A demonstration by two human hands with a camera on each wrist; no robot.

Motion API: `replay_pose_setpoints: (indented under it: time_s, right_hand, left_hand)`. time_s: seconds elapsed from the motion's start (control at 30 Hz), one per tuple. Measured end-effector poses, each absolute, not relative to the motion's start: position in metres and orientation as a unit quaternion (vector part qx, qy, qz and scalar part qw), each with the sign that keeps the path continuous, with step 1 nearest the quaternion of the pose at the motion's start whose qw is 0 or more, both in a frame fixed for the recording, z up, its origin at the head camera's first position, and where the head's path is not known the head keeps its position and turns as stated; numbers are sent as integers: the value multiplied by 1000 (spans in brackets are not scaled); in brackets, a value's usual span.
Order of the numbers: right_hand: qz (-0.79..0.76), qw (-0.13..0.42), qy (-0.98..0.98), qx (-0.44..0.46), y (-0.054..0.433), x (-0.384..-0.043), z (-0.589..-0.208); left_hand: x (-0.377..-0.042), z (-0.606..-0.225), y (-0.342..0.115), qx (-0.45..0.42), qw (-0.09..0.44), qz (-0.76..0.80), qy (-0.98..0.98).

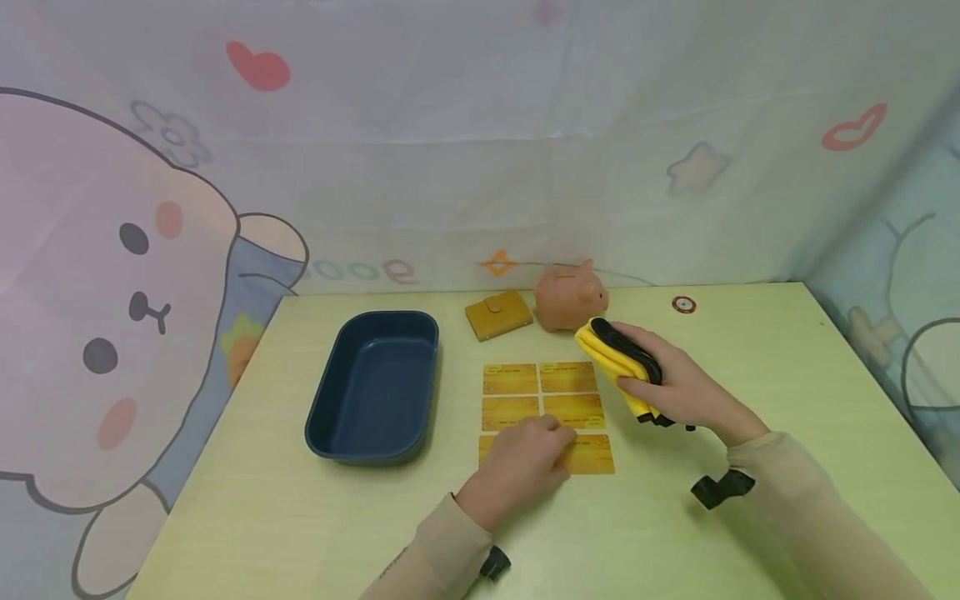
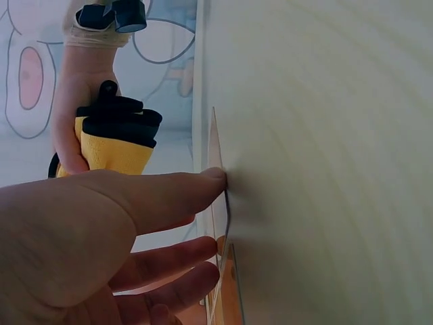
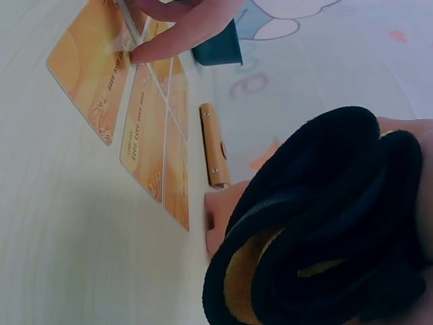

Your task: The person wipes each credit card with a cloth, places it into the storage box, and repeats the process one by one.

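Observation:
Several gold bank cards (image 1: 567, 377) lie in rows at the middle of the table. Over the nearest row is my left hand (image 1: 521, 462), its fingers touching the cards. From the left wrist, the thumb and fingers look fairly straight, with their tips at the edge of a card (image 2: 215, 145) seen edge-on. My right hand (image 1: 671, 379) grips a folded yellow-and-black cloth (image 1: 611, 362) above the table, to the right of the cards. Black folded layers of this cloth fill the lower right of the right wrist view.
A dark blue bin (image 1: 372, 392) stands left of the cards. Behind them are a mustard card wallet (image 1: 498, 315) and a pink piggy bank (image 1: 570, 296). A small round red-and-white disc (image 1: 684, 305) lies at the back right. A printed curtain hangs behind the table.

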State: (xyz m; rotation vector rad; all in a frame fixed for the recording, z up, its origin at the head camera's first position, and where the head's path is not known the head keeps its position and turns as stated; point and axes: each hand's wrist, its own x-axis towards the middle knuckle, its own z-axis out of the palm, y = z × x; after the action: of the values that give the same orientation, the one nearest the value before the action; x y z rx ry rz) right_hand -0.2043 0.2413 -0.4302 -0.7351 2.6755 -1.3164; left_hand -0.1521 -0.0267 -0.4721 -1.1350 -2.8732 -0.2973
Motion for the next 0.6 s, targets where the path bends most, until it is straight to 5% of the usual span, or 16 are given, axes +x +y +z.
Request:
replay_pose_setpoints:
  time_s: [0.6]
  right_hand:
    - [-433,15,863,-262,234,-215,-432]
  left_hand:
    - [-158,-464,-19,-327,-97,-109,-934]
